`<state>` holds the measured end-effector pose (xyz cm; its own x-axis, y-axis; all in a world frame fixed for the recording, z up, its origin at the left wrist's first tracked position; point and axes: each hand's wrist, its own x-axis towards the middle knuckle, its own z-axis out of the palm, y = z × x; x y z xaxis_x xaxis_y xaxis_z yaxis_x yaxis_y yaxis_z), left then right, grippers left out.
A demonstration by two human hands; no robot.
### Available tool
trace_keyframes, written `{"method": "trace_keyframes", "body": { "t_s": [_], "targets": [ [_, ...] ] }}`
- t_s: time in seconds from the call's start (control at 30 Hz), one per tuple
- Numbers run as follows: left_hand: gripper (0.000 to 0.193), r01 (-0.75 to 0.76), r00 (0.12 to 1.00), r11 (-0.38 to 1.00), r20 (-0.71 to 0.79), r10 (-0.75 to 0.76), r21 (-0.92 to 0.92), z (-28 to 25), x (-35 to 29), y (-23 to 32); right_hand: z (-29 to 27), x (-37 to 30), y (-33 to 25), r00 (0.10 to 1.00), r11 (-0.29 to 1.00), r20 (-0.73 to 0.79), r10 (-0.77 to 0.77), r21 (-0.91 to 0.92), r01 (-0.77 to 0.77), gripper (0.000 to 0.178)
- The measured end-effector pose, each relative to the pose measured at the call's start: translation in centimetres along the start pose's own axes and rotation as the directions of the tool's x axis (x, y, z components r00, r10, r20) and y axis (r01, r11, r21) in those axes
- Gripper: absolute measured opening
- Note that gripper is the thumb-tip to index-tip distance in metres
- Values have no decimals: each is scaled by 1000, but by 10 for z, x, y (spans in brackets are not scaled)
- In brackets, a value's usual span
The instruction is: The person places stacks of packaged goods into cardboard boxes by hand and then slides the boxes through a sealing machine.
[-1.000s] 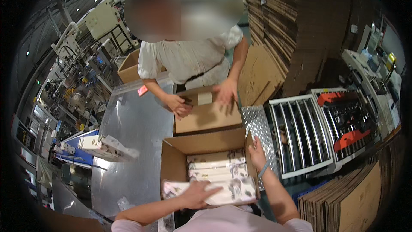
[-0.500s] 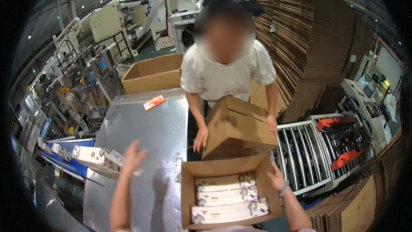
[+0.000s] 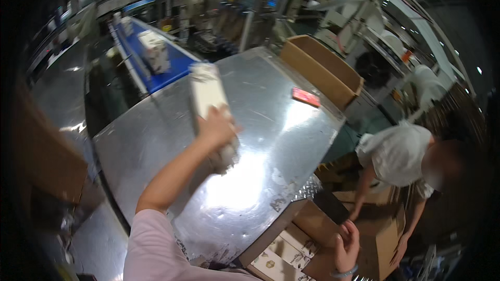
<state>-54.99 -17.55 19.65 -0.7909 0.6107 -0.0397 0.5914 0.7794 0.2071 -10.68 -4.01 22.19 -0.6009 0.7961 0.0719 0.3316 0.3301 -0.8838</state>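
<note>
My left hand [image 3: 216,127] is wrapped over a long white pack [image 3: 208,91] with dark print, on or just above the metal table; motion blurs it. At the table's near right edge stands an open cardboard carton [image 3: 273,229] holding several similar white packs [image 3: 284,252] side by side. My right hand [image 3: 348,244] is at this carton's right side, fingers bent and apart from the thumb, with nothing visible between them. Whether it touches the carton wall I cannot tell.
A blue conveyor [image 3: 174,70] carrying more white packs [image 3: 153,49] meets the metal table [image 3: 260,119] at far left. A red-and-white flat packet [image 3: 305,97] lies near an empty-looking carton [image 3: 317,65]. A co-worker [image 3: 393,153] bends over another open carton [image 3: 388,234] at right.
My view has swung left. My left hand, earlier empty over the table, has reached a white pack there. The co-worker has bent down, and their carton is now seen open.
</note>
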Motion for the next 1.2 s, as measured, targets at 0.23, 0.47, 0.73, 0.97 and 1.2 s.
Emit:
{"method": "trace_keyframes", "body": {
  "t_s": [0.23, 0.47, 0.73, 0.97, 1.2],
  "targets": [
    [55, -483, 688, 632, 184, 702, -607, -19, -137, 7, 171, 68, -11, 862, 970, 483, -155, 239, 41, 81],
    [69, -53, 981, 991, -190, 28, -125, -45, 50, -111, 206, 62, -14, 801, 799, 585, 131, 415, -434, 61],
    [58, 339, 924, 933, -143, -354, -118, -19, 156, -159, 209, 73, -4, 772, 819, 594, 226, 314, -481, 61],
    [44, -391, 919, 919, 33, 393, -54, 25, -55, -45, 209, 107, -8, 734, 781, 658, 167, 366, -506, 70],
    [79, 547, 830, -218, 489, 270, -808, 50, -115, -39, 202, 76, -15, 728, 815, 680, 87, 372, -445, 80]
  ]
}}
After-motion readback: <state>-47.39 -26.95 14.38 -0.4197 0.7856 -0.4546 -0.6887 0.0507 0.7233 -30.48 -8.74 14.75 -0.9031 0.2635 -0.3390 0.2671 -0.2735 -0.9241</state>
